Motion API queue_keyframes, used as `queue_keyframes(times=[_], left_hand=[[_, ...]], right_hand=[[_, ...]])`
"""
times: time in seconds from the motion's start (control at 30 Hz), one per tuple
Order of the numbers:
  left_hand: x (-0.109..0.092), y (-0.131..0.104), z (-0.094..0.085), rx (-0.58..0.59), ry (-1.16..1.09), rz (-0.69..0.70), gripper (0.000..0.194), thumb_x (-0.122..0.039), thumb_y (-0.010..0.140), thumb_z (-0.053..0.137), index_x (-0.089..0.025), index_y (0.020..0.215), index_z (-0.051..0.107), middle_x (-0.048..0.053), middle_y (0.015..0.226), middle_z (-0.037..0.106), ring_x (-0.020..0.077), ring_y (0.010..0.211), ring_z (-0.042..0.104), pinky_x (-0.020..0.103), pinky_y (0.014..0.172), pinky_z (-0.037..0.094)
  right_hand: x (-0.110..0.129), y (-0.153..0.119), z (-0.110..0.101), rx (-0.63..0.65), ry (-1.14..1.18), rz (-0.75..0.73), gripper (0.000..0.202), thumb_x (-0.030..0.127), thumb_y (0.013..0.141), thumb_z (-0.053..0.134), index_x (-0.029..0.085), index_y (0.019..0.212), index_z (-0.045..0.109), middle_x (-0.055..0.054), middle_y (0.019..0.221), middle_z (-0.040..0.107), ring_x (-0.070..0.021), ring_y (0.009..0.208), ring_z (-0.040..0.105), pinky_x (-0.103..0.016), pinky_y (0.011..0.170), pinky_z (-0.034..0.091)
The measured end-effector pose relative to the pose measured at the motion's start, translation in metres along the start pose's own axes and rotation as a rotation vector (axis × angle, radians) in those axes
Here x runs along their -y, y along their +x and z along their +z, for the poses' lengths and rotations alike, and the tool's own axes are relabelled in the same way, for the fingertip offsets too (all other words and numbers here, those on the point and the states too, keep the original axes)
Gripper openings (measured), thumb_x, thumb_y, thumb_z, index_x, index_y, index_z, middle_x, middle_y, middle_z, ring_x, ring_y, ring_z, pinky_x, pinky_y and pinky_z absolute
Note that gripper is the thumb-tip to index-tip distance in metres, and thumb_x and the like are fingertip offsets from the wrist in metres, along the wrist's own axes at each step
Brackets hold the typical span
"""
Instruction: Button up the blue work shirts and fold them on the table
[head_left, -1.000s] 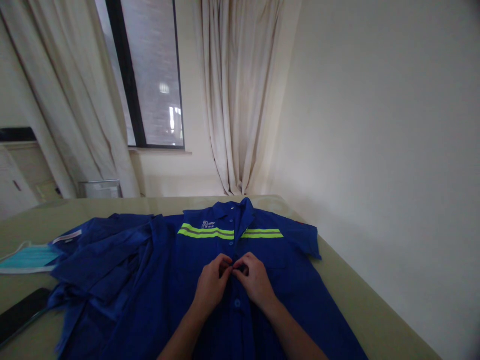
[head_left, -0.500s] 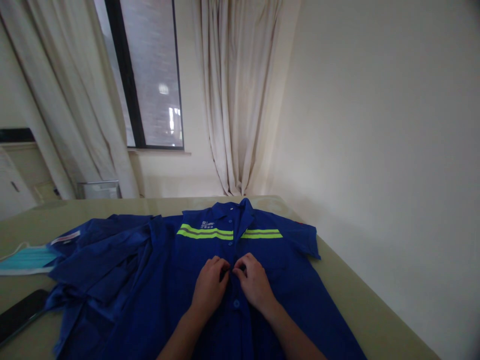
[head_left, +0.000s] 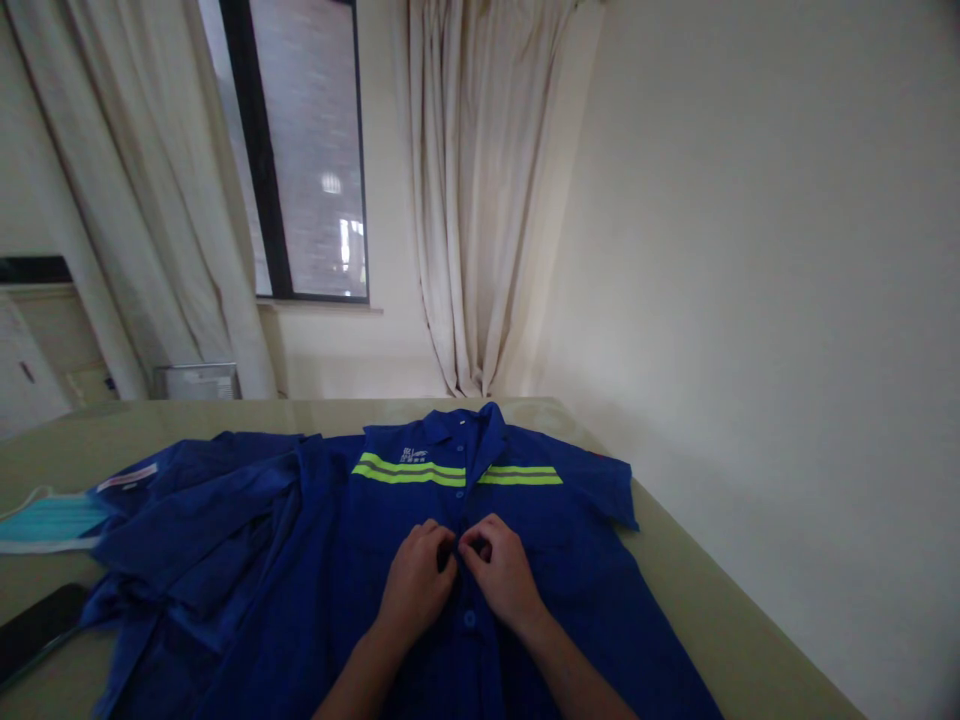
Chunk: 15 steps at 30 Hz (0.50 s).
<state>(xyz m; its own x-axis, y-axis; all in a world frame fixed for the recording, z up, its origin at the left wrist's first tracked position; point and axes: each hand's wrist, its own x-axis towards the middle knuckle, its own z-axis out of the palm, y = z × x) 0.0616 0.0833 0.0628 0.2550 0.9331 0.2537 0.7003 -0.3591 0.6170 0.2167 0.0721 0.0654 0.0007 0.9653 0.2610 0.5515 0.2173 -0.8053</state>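
Observation:
A blue short-sleeved work shirt lies front side up on the table, with yellow-green reflective stripes across its chest and a white logo on one side. My left hand and my right hand meet at its front placket below the stripes. Fingers of both are pinched on the placket edges, nearly touching each other. The button or buttonhole between the fingertips is hidden. One button shows just below the hands, and others show above them towards the collar.
Another crumpled blue garment lies to the left. Beside it are a light-blue face mask and a black phone. The pale green table runs along a white wall at the right. Curtains and a window stand behind.
Both hands stay pinched at the same spot on the placket, with only slight finger movement. The whole view has shifted a little.

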Motion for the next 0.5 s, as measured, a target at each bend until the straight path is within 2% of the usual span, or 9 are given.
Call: queue_keyframes(times=[0.23,0.5], left_hand=[[-0.0007,-0.0002,-0.0006,-0.020,-0.020,-0.005,0.023,-0.025,0.094,0.047,-0.021,0.084,0.067,0.005,0.091,0.066,0.0219,0.091,0.059,0.034,0.083,0.042],[-0.0015,0.0018,0.0005,-0.019,0.036,-0.058,0.016,-0.024,0.090,0.054,-0.021,0.081,0.067,0.005,0.092,0.066,0.0226,0.091,0.059,0.034,0.082,0.040]], right_hand=[[0.0025,0.0013,-0.0039,0.020,-0.034,-0.012,0.013,0.017,0.085,0.063,0.021,0.082,0.075,-0.001,0.082,0.066,-0.0139,0.068,0.060,-0.024,0.064,0.045],[-0.0021,0.0023,-0.0015,0.025,-0.122,0.027,0.014,0.014,0.081,0.064,0.023,0.083,0.075,-0.002,0.085,0.066,-0.0149,0.068,0.061,-0.025,0.065,0.046]])
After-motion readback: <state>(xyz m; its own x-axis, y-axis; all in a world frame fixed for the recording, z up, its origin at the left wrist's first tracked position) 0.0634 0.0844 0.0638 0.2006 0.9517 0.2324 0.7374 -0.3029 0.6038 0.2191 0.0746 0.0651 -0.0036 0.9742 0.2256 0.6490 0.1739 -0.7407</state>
